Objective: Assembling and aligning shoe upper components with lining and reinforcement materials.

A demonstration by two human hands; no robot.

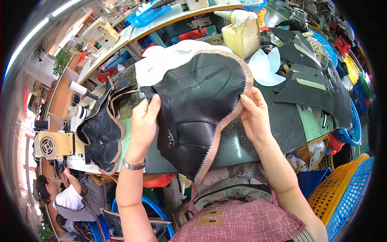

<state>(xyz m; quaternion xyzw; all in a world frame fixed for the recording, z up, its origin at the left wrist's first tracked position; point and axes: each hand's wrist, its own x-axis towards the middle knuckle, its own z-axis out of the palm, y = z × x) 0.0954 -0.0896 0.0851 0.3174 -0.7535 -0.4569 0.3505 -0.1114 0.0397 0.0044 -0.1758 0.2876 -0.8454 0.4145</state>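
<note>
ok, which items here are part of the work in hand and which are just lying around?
In hand:
- dark leather upper piece with pinked tan edge, held by left hand and right hand

Lying about:
- stack of similar leather pieces
- white glue jug
- white liners
- black cut panels
- blue basket

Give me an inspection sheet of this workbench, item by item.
Surface: dark worktable, crowded.
Job's things: black leather shoe upper with pinked tan edge, held up in both hands.
Clutter: stack of black uppers at left, white pieces, dark cut panels, cream plastic jug.
Hands: left hand grips the left edge; right hand pinches the right edge.
Cables: nothing seen.
Surroundings: blue and orange baskets, a seated person lower left.
</note>
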